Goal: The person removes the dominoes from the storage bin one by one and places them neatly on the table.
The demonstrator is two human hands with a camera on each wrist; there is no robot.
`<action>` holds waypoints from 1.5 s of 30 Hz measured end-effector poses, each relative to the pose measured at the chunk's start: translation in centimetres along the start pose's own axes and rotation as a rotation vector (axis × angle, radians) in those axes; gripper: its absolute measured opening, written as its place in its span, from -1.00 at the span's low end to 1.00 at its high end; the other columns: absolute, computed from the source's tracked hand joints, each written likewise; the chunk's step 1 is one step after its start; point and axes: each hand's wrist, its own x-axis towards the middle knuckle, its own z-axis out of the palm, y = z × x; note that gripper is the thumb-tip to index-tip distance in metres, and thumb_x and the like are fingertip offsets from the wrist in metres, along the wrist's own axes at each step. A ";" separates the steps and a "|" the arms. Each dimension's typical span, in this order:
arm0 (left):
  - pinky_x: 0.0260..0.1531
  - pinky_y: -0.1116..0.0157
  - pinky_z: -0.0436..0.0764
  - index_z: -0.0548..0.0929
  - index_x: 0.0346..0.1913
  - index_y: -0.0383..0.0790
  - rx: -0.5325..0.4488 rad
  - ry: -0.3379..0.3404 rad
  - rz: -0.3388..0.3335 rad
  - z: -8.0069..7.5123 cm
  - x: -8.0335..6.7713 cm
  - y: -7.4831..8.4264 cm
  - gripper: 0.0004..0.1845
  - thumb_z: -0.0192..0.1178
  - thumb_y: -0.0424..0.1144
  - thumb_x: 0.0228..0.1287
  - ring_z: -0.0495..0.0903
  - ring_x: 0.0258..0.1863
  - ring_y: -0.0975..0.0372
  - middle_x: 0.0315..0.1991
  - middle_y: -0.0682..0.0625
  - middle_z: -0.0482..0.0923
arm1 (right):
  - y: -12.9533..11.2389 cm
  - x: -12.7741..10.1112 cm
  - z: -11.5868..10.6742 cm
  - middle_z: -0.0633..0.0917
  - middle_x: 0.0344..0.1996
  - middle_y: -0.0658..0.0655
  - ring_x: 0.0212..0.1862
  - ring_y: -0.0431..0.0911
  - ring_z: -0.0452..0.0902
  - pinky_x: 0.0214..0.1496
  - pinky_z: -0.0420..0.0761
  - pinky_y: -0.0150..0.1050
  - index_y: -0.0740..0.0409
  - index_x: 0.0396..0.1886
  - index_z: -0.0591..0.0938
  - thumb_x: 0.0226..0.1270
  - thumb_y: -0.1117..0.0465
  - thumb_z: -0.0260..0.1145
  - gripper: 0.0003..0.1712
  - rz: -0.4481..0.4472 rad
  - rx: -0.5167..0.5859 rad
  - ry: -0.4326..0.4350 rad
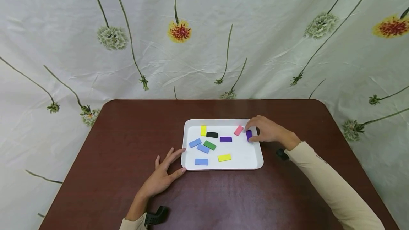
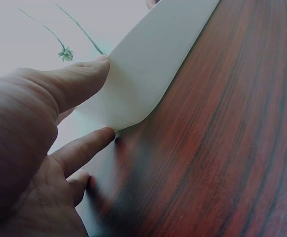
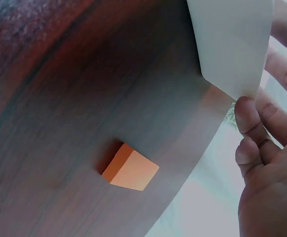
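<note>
A white tray [image 1: 244, 157] lies on the table with several small coloured blocks in it. At its right end, my right hand [image 1: 268, 129] pinches a purple block [image 1: 249, 136] between thumb and forefinger. A pink block [image 1: 238, 130] and a second purple block [image 1: 225, 139] lie just left of that hand. My left hand [image 1: 161, 176] rests against the tray's left end, fingers spread and fairly straight. In the left wrist view, the thumb and a finger touch the tray's wall [image 2: 143, 64]. The tray's side hides the blocks from both wrist views.
Yellow [image 1: 224, 157], black [image 1: 212, 135], green [image 1: 210, 145] and light blue [image 1: 201, 162] blocks lie about the tray. An orange block [image 3: 133, 170] sits on the brown table [image 1: 223, 201], outside the tray near the right hand. A flowered cloth [image 1: 198, 63] hangs behind.
</note>
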 end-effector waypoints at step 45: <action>0.30 -0.37 -0.55 0.32 0.51 0.06 0.000 0.006 0.009 0.1 0.0 0.0 -0.30 0.31 -0.06 0.35 -0.15 0.60 -0.17 0.48 -0.06 0.34 | -0.3 0.1 0.9 0.79 -0.11 0.00 -0.15 -0.11 0.42 -0.05 0.43 -0.15 0.02 -0.17 0.80 0.07 0.06 0.60 -0.68 0.022 -0.107 0.035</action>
